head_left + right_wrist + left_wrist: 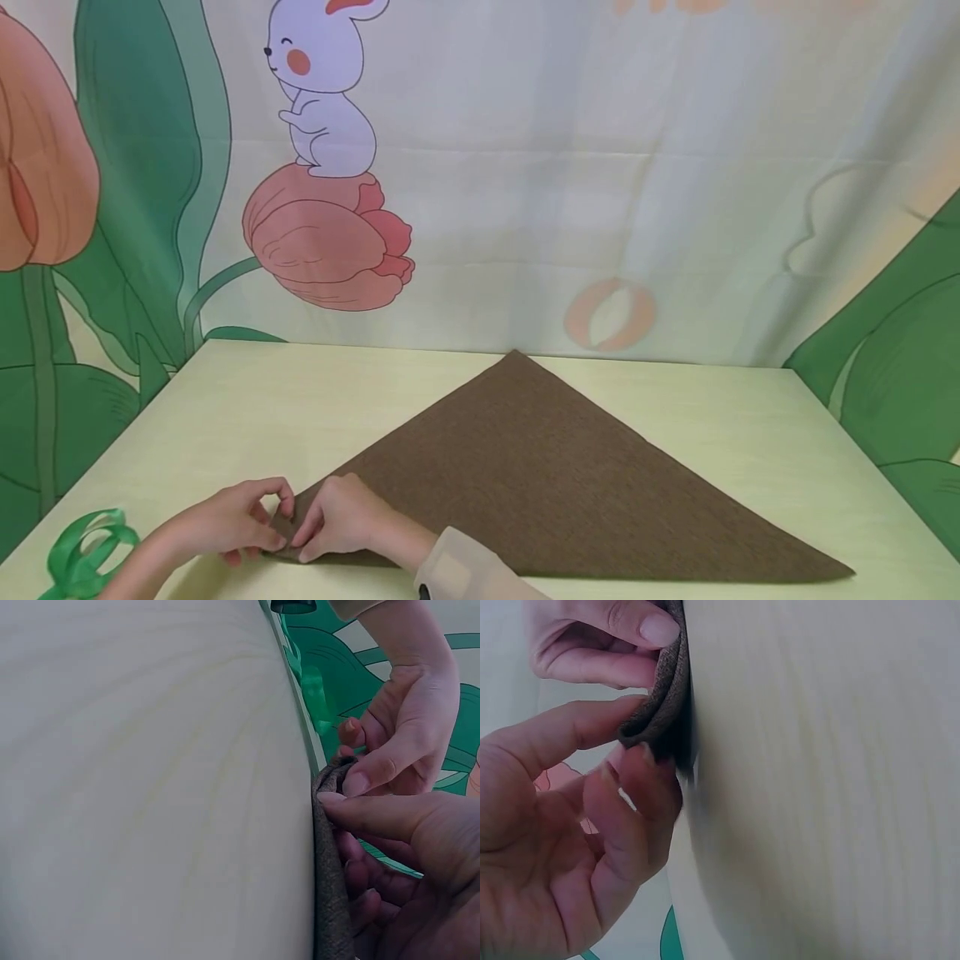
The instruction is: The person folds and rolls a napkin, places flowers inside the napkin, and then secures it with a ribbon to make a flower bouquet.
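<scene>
A brown cloth [540, 483] lies as a large flat triangle, its peak at the far side of the table and its long edge toward me. At its left corner my left hand [231, 521] pinches the tip between thumb and fingers. Close beside it, my right hand [341, 518] grips the same corner a little further in along the long edge. In the left wrist view the corner of the cloth [664, 697] shows as thick, doubled-over layers. The right wrist view shows both thumbs on the turned-over edge [330, 847], nearly meeting.
A loop of green ribbon [90, 554] lies at the table's left front, by my left forearm. The pale table [247, 417] ends at a backdrop [480, 167] printed with a rabbit, tulips and leaves. The cloth's right corner reaches toward the table's right side.
</scene>
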A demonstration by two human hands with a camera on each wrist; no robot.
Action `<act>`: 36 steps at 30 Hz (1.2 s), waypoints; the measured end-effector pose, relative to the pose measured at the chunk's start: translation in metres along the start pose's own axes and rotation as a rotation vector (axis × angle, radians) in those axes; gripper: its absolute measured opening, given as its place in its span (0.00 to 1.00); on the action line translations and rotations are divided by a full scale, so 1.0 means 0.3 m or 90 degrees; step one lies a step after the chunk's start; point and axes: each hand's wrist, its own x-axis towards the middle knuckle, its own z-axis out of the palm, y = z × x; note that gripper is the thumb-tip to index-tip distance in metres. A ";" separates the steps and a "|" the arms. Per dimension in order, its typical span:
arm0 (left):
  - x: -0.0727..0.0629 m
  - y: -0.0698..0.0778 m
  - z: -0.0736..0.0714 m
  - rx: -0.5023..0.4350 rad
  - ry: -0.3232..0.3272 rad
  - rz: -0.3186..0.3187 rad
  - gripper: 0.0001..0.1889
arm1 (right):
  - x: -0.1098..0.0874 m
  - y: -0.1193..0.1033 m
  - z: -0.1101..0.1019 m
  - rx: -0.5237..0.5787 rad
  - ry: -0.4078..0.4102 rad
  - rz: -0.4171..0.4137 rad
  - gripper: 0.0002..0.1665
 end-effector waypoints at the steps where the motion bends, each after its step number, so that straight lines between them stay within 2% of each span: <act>1: 0.002 0.003 0.003 0.000 0.001 0.006 0.12 | -0.002 0.001 -0.001 0.002 0.004 -0.002 0.03; 6: 0.013 0.033 0.023 0.033 0.034 0.011 0.12 | -0.015 0.018 -0.019 0.016 0.024 -0.025 0.05; 8: 0.016 0.049 0.033 0.052 0.051 0.012 0.13 | -0.024 0.032 -0.034 0.047 0.019 -0.027 0.06; 16: 0.029 0.117 0.083 0.146 0.129 0.011 0.14 | -0.070 0.106 -0.089 0.219 -0.009 0.010 0.09; 22: 0.045 0.168 0.127 0.206 0.178 -0.010 0.16 | -0.099 0.140 -0.112 0.293 -0.023 0.049 0.09; 27: 0.056 0.195 0.157 0.225 0.176 0.025 0.20 | -0.118 0.169 -0.132 0.322 -0.018 0.062 0.08; 36: 0.071 0.192 0.191 0.178 0.130 0.081 0.27 | -0.151 0.184 -0.138 0.385 -0.017 0.061 0.07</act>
